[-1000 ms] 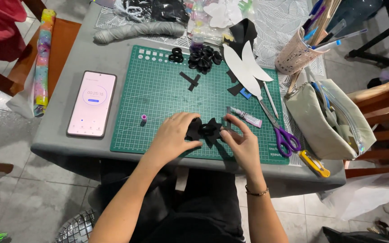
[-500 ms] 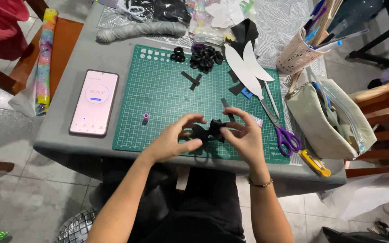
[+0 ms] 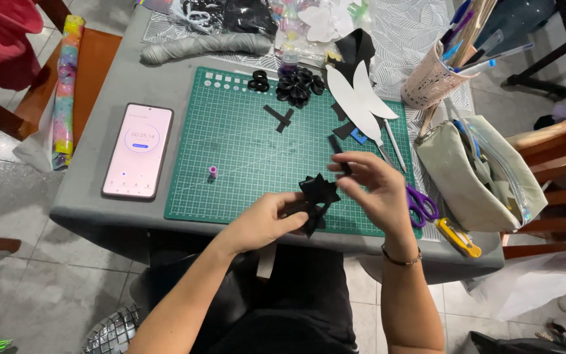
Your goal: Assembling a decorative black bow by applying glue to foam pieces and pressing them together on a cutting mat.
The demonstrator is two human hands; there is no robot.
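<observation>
I judge the work midway: my left hand [image 3: 266, 219] pinches the black folded flower [image 3: 316, 196] above the green cutting mat [image 3: 244, 144], my right hand [image 3: 375, 187] grips a black strip [image 3: 339, 152], unattached.

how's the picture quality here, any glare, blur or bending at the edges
Head view: even, soft light with faint shadows; the phone screen glows bright but is not washed out; the left hand and right hand on the black folded piece look sharp; table edges slant outward, a wide-angle effect.
</observation>
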